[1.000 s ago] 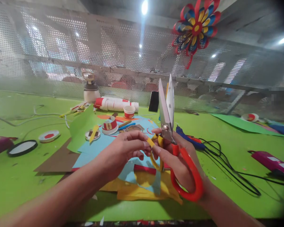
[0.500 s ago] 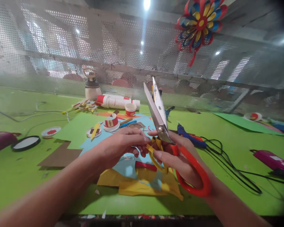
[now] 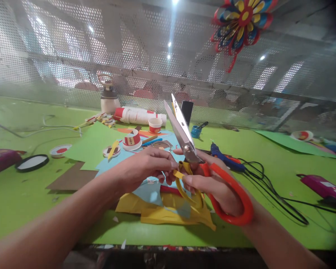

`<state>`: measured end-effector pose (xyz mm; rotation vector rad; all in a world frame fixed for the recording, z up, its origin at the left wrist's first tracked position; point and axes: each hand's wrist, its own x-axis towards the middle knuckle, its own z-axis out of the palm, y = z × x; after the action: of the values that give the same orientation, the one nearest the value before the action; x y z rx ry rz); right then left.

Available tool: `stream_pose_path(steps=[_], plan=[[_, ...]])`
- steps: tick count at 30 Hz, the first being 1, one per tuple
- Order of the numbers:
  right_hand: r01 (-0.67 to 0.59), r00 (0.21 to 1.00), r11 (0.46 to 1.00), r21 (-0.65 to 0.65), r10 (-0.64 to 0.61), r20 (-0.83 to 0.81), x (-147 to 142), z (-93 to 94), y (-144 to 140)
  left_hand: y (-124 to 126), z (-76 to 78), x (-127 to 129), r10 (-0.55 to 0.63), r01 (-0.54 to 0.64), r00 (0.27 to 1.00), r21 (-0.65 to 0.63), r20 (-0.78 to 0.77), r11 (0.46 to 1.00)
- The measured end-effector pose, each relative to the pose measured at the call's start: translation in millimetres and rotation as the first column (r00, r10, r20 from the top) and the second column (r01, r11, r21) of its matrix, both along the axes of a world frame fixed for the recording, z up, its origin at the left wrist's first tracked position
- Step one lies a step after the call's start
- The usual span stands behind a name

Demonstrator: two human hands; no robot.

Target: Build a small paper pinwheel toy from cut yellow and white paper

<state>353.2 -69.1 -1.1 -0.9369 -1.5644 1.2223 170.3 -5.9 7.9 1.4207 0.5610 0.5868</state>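
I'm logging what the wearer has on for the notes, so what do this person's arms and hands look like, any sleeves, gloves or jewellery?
Both forearms are bare as far as the picture shows, with no sleeves in view. The left hand and the right hand wear no gloves. No rings, watch or bracelet can be seen on the visible parts, and no markings either. The fingernails look short and unpainted.

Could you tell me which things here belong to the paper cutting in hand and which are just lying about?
In hand:
- left hand, pinching the yellow paper strip
- right hand, holding the red-handled scissors, blades up
- yellow paper sheets beneath the hands

Lying about:
- blue glue gun
- small paper cup
- white tube
- black-rimmed lid
- brown card
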Motion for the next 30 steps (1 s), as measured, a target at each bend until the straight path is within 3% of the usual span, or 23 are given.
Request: stream_pose_path(steps=[7, 14, 21, 26, 28, 30], plan=[[-0.062, 0.979, 0.995, -0.078, 0.045, -0.201, 1.2, 0.0, 3.0, 3.7, -5.3, 0.0, -0.021, 0.023, 0.991, -0.018, 0.130, 1.000], [0.000, 0.997, 1.000, 0.011, 0.001, -0.081, 2.5, -2.6, 1.8, 1.5, -3.8, 0.2, 0.002, -0.005, 0.998, 0.040, 0.065, 0.999], [-0.008, 1.000, 0.996, 0.088, 0.009, -0.007, -0.8, 0.2, 1.4, 3.4, -2.9, -1.8, -0.048, 0.064, 0.994, 0.186, -0.094, 0.980], [0.078, 0.997, 0.989, 0.127, -0.076, -0.018, -0.2, 0.6, 0.7, 1.8, 4.6, -2.8, -0.013, 0.027, 0.999, 0.291, -0.051, 0.956], [0.101, 0.992, 0.992, 0.076, -0.095, -0.086, 0.1, -0.2, 1.7, 0.5, 7.3, -4.1, 0.005, -0.005, 1.000, 0.383, 0.001, 0.924], [0.060, 0.977, 0.996, -0.069, -0.073, -0.202, -0.3, -0.4, 3.4, -0.5, 8.0, -5.2, 0.019, -0.038, 0.999, 0.504, 0.044, 0.863]])
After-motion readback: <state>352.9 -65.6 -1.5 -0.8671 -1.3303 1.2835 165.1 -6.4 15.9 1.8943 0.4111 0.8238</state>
